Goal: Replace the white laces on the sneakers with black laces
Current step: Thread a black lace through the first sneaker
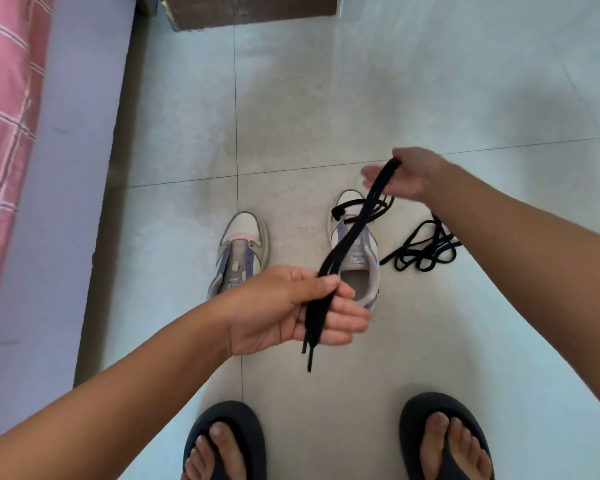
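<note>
Two white-and-purple sneakers stand on the tiled floor, both without laces: the left sneaker [242, 249] and the right sneaker [359, 258]. A doubled black lace [352, 233] stretches through the air above the right sneaker. My left hand [291, 308] grips its two ends, whose tips hang below the fist. My right hand [407, 174] holds the folded loop end, higher and to the right, and looks blurred. A second black lace [421, 249] lies in a loose tangle on the floor right of the right sneaker.
My feet in dark sandals [227, 441] [445, 438] stand at the bottom. A bed with a pink checked cover [4, 133] and lilac side runs along the left. A brown box [250, 10] sits at the top edge.
</note>
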Motion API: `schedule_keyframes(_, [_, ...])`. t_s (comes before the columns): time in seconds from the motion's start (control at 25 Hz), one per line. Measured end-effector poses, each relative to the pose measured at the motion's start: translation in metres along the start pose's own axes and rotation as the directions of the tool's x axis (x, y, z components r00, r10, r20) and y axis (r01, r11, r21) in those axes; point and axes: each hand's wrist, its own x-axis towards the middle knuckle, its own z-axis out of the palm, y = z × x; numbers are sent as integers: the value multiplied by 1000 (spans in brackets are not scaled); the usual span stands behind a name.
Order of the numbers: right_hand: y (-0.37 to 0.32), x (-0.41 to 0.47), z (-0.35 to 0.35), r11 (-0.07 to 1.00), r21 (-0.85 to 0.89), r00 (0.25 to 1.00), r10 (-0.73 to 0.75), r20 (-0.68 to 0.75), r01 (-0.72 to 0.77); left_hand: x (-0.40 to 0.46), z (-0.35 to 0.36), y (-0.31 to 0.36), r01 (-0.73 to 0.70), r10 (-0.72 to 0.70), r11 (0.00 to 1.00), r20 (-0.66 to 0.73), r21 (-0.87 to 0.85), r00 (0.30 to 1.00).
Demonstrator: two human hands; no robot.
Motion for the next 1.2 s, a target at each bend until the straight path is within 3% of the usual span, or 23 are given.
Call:
schedule_keyframes(0.08, [29, -34, 2, 963, -221, 984, 168, 60, -151, 4, 6, 15, -96, 90, 992, -74, -78, 993])
schedule_keyframes(0.16, [65, -78, -3, 903, -391, 974, 217, 67, -175, 12, 9, 27, -199, 176, 966, -147, -162, 973])
schedule_keyframes(0.36, [102, -163, -14, 899, -430, 901, 252, 353, -83, 30, 9, 37, -321, 265, 924, -260, -206, 929])
schedule_keyframes(0.56, [100, -164, -8, 927, -369, 938, 71, 340, 63, 34, 13, 29, -299, 265, 948, -249, -110, 932])
schedule_keyframes(1.04, [104, -154, -7, 945, -317, 925, 191, 328, -83, 50, 11, 15, -293, 262, 953, -271, -78, 926])
schedule_keyframes(1.12, [101, -159, -10, 946, -309, 924, 201, 324, -97, 50, 8, 13, -209, 177, 968, -214, -138, 961])
schedule_keyframes(1.2, [97, -172, -15, 939, -335, 922, 194, 336, -76, 52, 0, 14, -14, -12, 952, -84, -305, 996])
